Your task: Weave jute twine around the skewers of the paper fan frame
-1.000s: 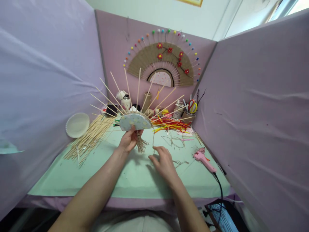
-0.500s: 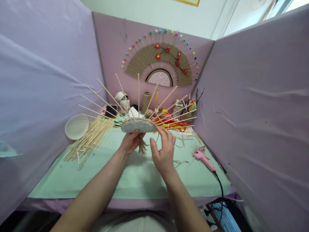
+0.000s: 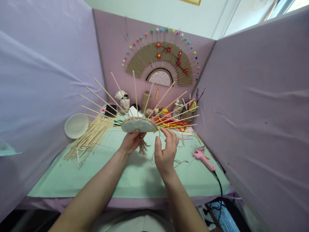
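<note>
My left hand (image 3: 131,141) grips the lower edge of a half-round fan base (image 3: 139,126), thumb on its pale front face. Thin wooden sticks (image 3: 135,93) radiate from its curved edge, where twine runs along the rim. A frayed twine tassel (image 3: 143,147) hangs below, beside my left fingers. Just right of the base's corner is my right hand (image 3: 167,149), fingers curved and thumb apart, with a gap between them. A thin strand of twine (image 3: 159,133) loops from the corner toward that hand; whether a finger touches it is unclear.
Loose sticks (image 3: 90,141) and a white plate (image 3: 76,126) lie at left. A pink glue gun (image 3: 204,159) with a black cord is at right. Red and yellow pipe cleaners (image 3: 172,122), jars and a scissors holder stand behind. A decorated fan (image 3: 145,58) hangs on the back panel.
My right hand has moved slightly right, away from the base's corner, and the twine loop there shows more clearly. The sticks have tilted a little; my left hand keeps its grip.
</note>
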The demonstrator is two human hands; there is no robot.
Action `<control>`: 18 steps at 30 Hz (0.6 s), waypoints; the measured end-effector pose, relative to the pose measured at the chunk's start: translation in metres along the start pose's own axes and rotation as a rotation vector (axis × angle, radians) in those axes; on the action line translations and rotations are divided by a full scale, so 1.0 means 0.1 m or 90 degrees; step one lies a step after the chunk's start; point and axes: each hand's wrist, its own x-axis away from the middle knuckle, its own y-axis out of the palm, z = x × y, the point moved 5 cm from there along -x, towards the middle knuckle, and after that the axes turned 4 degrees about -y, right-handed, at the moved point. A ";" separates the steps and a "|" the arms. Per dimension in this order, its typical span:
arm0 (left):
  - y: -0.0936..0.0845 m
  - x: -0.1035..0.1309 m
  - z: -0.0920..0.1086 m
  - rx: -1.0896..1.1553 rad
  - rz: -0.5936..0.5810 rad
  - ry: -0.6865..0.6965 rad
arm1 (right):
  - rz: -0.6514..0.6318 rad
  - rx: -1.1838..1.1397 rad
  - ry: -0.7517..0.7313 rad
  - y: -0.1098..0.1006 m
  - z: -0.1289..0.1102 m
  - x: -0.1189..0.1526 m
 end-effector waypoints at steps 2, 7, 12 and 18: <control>0.00 0.00 -0.01 -0.004 0.000 -0.007 | -0.010 -0.007 -0.014 0.03 -0.02 0.00; 0.00 0.01 -0.04 -0.020 0.001 -0.022 | -0.036 -0.003 -0.010 0.11 -0.03 0.01; 0.00 0.01 -0.06 -0.032 -0.012 -0.025 | -0.062 0.006 0.016 0.15 0.00 0.02; -0.03 0.00 -0.09 -0.029 -0.007 -0.023 | -0.065 -0.010 0.016 0.15 0.03 0.01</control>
